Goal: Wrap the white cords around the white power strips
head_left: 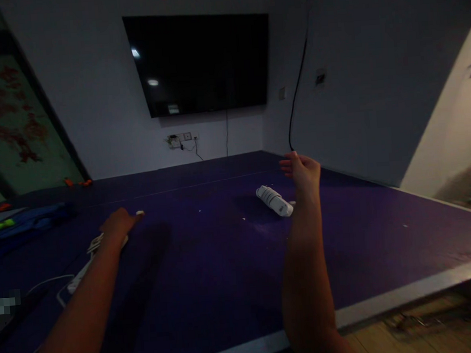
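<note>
My left hand (120,223) is closed, with a small white plug-like piece (140,212) showing at its fingertips. Under that hand and forearm lies a white power strip (78,278) with its cord wound up (95,243), partly hidden by the arm. My right hand (305,171) is raised over the purple tabletop (217,264), its fingers curled together. What they hold, if anything, cannot be made out; a black cable (301,67) runs down the wall to just behind the fingertips. Left of my right forearm lies a second white power strip (275,200), cord wrapped round it.
A television (203,63) hangs on the far wall above sockets (182,137) with cords. Blue cloth (33,223) with a yellow-green item (3,224) lies at the left. Orange items (85,182) sit at the back left. The table's pale front edge (389,300) runs along the near side.
</note>
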{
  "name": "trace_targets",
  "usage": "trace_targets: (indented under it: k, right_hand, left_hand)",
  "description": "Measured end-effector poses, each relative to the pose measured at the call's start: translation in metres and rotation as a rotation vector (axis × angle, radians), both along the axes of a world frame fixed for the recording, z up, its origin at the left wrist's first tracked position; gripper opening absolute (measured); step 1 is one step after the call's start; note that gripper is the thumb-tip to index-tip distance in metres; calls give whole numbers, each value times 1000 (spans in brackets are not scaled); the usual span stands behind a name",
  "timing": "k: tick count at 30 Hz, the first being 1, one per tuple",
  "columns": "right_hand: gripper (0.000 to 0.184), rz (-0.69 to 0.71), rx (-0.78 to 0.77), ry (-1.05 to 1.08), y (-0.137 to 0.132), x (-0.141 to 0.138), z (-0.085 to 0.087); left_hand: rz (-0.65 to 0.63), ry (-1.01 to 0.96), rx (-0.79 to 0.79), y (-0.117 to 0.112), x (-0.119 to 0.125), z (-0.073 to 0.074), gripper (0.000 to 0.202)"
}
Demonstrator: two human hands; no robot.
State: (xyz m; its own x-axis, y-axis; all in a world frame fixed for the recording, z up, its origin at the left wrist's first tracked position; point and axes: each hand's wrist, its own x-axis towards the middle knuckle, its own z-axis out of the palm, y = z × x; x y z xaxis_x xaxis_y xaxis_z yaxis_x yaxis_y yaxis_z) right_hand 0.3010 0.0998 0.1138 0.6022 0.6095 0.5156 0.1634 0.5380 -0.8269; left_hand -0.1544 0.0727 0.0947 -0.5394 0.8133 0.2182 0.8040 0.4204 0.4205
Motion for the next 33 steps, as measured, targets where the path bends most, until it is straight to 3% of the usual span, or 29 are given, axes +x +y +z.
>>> trace_targets:
  k: [3,6,9,12,15,19,26,30,33]
  right_hand:
    - [44,-49,-7,23,3,8,-4]
    - [43,-103,-24,15,7,12,-9]
    - [44,-167,-62,-58,12,17,-17]
    - [41,-258,-137,-180,18,23,-25]
    - [31,-341,-217,-290,26,23,-33]
    - [25,-319,-375,-413,40,8,-48]
    - [49,-486,-595,-652,57,-22,-85]
    - [67,-435,-954,-717,64,-23,-95]
    - [75,-392,-1102,-747,67,-22,-98]
  left_hand:
    - [-113,-1,221,0,45,29,45]
    - [-226,-132,525,-5,91,46,43]
    - [-388,-330,767,-14,127,52,40]
    - [-497,-447,875,-21,146,52,38]
    - [-524,-499,905,-24,147,52,35]
    - [-490,-472,923,-24,137,56,35]
    - [-495,-551,956,-40,127,64,34]
    - [-484,-637,1019,-43,120,66,32]
    - [-470,-670,1055,-43,116,66,31]
